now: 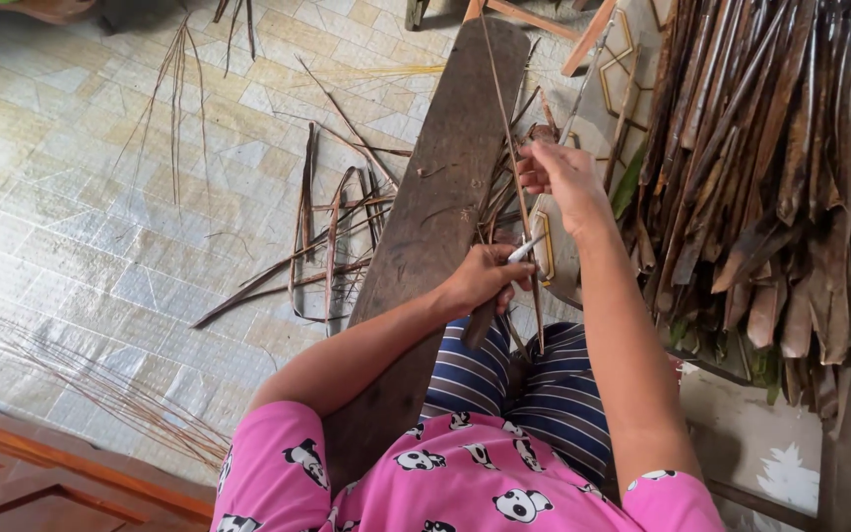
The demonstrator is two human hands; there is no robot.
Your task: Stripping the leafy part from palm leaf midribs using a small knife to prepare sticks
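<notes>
Head view: I sit with a long dark wooden plank (445,187) running from my lap out over the floor, and I work a thin leaf rib (510,148) that slants across the plank's right edge. My left hand (480,279) is closed around the handle of a small knife (525,249), its pale blade pointing right toward the rib. My right hand (561,175) is pinched shut on the rib higher up, thumb against the fingers, holding it taut. Judgement: the step goes best if I keep the rib under steady tension, lay the blade at a shallow angle, and keep the edge clear of my right wrist; a steep angle would probably cut through the thin rib. At the plank's left edge lie curled dry leaf strips (332,236); beyond them, loose thin ribs (174,89) lie scattered on the floor. More thin ribs (100,384) lie near the lower left corner of the floor. Right of my right arm stands a thick bundle of dry brown palm fronds (760,167). The floor (71,197) is covered with a patterned sheet in pale yellow and grey squares. A reddish wooden edge (41,473) shows at lower left.
</notes>
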